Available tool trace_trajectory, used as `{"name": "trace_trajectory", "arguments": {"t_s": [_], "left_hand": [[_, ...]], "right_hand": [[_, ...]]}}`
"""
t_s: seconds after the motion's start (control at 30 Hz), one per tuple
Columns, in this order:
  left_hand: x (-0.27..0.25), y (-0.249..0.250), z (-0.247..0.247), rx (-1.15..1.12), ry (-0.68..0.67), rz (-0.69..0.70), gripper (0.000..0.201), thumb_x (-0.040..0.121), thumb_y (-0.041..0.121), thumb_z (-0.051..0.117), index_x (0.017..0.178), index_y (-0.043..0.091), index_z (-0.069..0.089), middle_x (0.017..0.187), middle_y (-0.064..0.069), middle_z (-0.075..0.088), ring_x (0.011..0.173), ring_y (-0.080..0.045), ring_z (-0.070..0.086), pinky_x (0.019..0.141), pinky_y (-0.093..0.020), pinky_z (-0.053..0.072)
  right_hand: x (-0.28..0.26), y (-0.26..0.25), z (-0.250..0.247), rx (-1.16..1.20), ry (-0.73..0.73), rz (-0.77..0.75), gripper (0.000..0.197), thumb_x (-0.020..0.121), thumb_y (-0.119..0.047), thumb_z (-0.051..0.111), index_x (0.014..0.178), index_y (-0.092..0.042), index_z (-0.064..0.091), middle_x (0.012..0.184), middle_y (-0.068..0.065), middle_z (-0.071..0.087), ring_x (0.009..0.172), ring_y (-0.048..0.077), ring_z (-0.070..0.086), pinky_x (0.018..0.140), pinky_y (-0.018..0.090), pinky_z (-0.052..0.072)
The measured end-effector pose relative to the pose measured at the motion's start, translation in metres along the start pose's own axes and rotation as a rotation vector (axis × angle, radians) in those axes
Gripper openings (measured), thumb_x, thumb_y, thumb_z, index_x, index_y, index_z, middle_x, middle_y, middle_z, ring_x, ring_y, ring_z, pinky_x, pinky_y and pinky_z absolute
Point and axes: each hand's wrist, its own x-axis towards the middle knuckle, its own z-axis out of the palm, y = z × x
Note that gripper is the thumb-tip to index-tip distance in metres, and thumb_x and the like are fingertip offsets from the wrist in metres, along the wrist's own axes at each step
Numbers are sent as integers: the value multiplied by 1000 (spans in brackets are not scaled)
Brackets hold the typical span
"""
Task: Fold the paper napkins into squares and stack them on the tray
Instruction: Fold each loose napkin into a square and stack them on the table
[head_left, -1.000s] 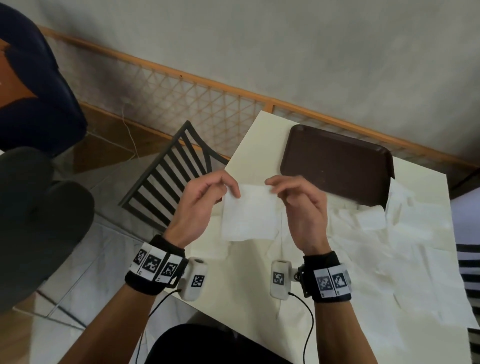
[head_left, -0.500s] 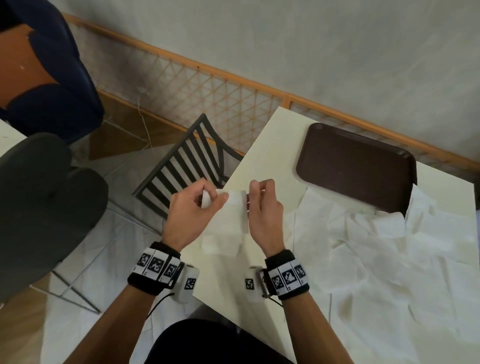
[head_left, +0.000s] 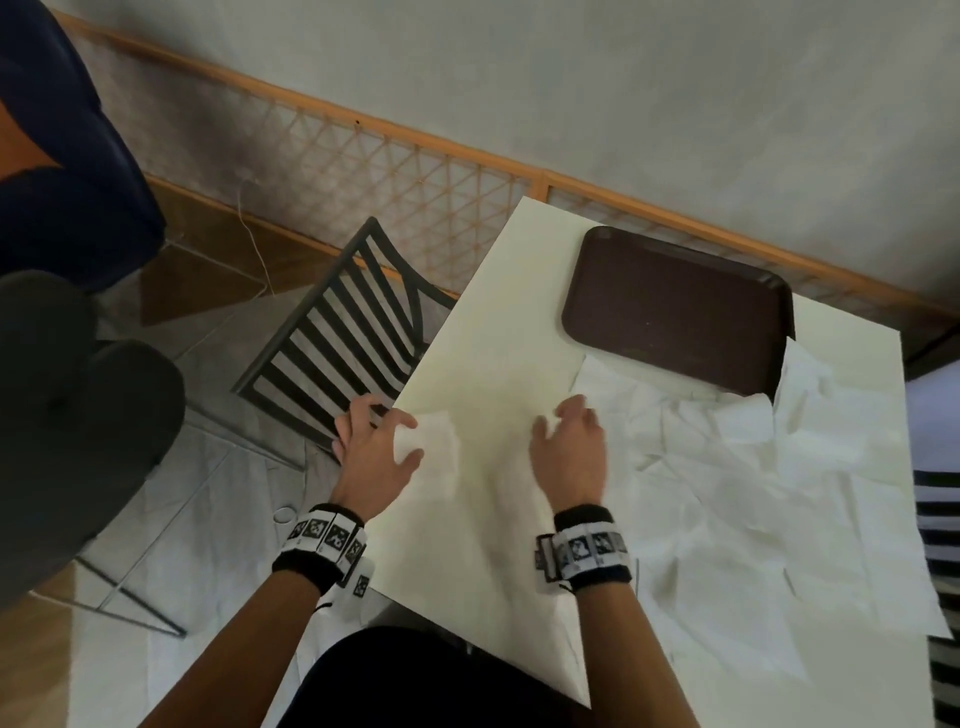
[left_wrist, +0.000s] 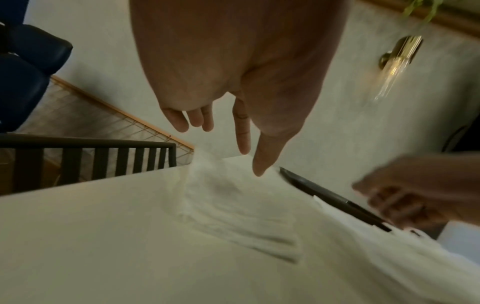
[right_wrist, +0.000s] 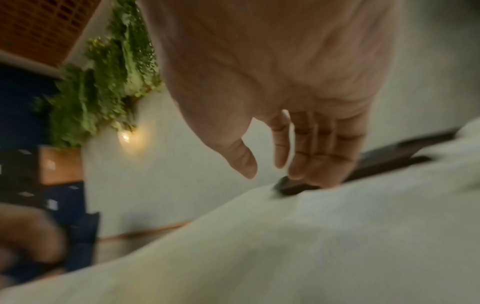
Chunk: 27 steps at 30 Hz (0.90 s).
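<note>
The folded napkin (head_left: 435, 448) lies flat on the bench (head_left: 483, 561), right at its left edge and close to the near-left part of the top. The left hand (head_left: 375, 453) is over that edge, half off the bench, fingers spread and fairly straight. In the left wrist view its thumb (left_wrist: 262, 162) and forefinger point down at the napkin's far end; whether they touch the paper I cannot tell, but its grip is loose and curls round nothing.

The right hand (head_left: 570, 452) hovers over bare bench to the right of the napkin, apart from it, fingers relaxed and slightly bent, holding nothing. It is blurred in all three views. Just beyond its fingertips begins the spread of loose napkins (head_left: 753, 499), which covers the right half of the bench out to its right and near edges.

The tray (head_left: 670, 306) sits at the far side of the bench, near the wall, with nothing on it. Its near edge overlaps the loose napkins, and one sheet stands up against its right corner. Between the folded napkin and the tray there is a strip of bare bench. A slatted chair (head_left: 343, 332) stands against the bench's left edge, just past the left hand.
</note>
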Motion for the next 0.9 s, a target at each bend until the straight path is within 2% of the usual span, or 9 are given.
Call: {"name": "trace_trajectory", "arguments": {"t_s": [0.1,0.17,0.33,0.4,0.53,0.63,0.7,0.8,0.9], "left_hand": [[-4,12,-4,-82,30,43,34,90,30,83,121,32,68,145,3,42,134,-25,31,107,-45,35],[-5,22,-2,-136,32,118,30,91,28,83,117,32,69,136,6,52,131,-25,39,107,-39,35],[-6,69,0,-385,-104,221,16,99,32,75,112,36,66,118,19,64,115,-10,54,102,-32,48],[-6,89,2,-511,-151,226,20,99,41,75,115,32,67,115,17,70,108,-6,64,96,-35,57],[-9,125,-8,-722,-364,51,68,87,63,79,142,29,56,129,13,68,116,-5,68,99,-27,57],[-10,137,-22,-1023,-475,47,55,94,44,82,139,20,65,131,2,76,122,-18,73,107,-45,57],[-12,139,-32,-1099,-389,87,36,95,23,83,128,10,74,123,-5,80,116,-27,77,104,-54,59],[-13,138,-46,-999,-187,152,23,92,19,85,112,9,79,109,-4,83,103,-27,80,96,-54,63],[-12,128,-60,-921,-131,277,15,94,8,81,109,7,81,106,-4,83,102,-27,79,95,-48,64]], "right_hand": [[16,49,-35,-270,-12,349,76,102,-58,65,146,1,45,144,28,55,132,49,54,106,57,50],[21,71,-46,-227,-161,442,73,99,-60,69,144,-5,52,144,22,61,136,45,55,113,57,44],[13,72,-62,40,-52,206,9,95,-38,76,102,-35,71,113,-1,72,113,33,66,101,49,52],[6,60,-73,225,-70,96,16,95,-37,82,90,-32,68,104,-5,74,102,27,73,91,42,58],[-18,20,-110,760,-259,-94,31,106,-20,74,94,-3,51,85,8,70,82,23,70,74,32,55],[-30,-1,-130,942,-331,-110,30,110,-21,68,104,-3,45,87,24,69,79,26,65,69,35,52],[-31,-6,-131,971,-355,-112,18,110,-21,69,114,-7,59,101,12,80,91,27,75,74,38,60],[-31,-7,-122,968,-368,-203,29,105,-12,74,133,-12,73,127,8,80,119,31,76,96,44,64],[-27,-7,-111,1008,-278,-249,25,99,2,74,123,-3,80,120,13,82,115,36,77,97,47,62]]}}
